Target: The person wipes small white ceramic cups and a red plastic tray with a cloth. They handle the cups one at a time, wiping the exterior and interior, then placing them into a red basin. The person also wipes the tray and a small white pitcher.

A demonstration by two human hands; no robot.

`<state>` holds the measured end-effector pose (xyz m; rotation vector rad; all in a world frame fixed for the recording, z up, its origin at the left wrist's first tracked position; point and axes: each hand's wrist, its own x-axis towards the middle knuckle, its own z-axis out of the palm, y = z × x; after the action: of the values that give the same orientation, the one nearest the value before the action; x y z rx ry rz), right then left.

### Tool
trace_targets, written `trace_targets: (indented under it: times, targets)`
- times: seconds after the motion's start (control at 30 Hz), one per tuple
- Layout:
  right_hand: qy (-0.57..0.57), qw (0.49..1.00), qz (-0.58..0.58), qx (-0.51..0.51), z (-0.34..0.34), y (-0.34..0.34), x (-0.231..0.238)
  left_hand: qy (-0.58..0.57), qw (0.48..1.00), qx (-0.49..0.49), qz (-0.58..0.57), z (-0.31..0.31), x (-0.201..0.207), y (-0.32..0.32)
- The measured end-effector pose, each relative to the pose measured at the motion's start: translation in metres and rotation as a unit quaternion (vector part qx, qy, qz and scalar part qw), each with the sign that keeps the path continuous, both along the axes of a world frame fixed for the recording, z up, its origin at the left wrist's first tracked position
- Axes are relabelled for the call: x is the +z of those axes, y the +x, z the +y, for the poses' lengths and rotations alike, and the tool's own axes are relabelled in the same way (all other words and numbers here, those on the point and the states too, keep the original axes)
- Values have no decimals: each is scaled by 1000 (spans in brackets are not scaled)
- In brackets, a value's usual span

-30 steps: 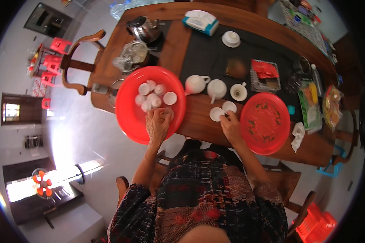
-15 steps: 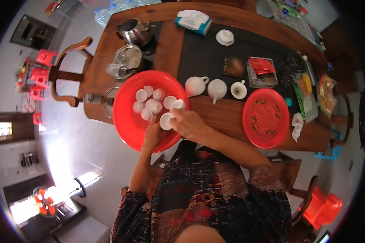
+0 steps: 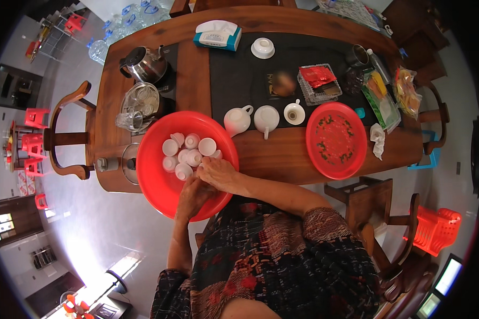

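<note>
1. The fingertips of the left hand are largely covered by the right hand; whether anything is held between them cannot be told.
2. One white cup is partly hidden by the right hand's fingers.
3. A brownish round patch is blurred.
4. An orange fan is cut off by the lower edge.

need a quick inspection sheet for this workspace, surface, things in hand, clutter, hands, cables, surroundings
Surface: wooden table, partly covered by a dark mat
Job's things: white cups grouped inside a large red basin
Clutter: kettle, tissue pack, red tray, crumpled tissue
Hands: left hand and right hand close together over the basin; their exact grip is hidden
Cables: nothing seen on the table
Surroundings: wooden chair and red stools to the left, clear bottles behind
</note>
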<state>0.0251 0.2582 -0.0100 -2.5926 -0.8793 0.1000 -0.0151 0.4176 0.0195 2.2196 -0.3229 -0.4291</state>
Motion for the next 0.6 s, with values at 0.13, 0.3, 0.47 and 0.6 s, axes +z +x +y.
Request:
trace_targets:
  times: [0.13, 0.3, 0.47, 0.6]
  targets:
    - [175, 981, -80, -16, -23, 5, 46, 47, 998, 41, -22, 0, -17, -3]
    - [89, 961, -136, -224, -150, 23, 82, 145, 976, 124, -103, -20, 4, -1]
    - [-127, 926, -71, -349, -236, 37, 27, 149, 961, 177, -151, -46, 9, -2]
    - [-107, 942, -33, -316, -255, 45, -19, 161, 956, 219, -115, -72, 17, -3]
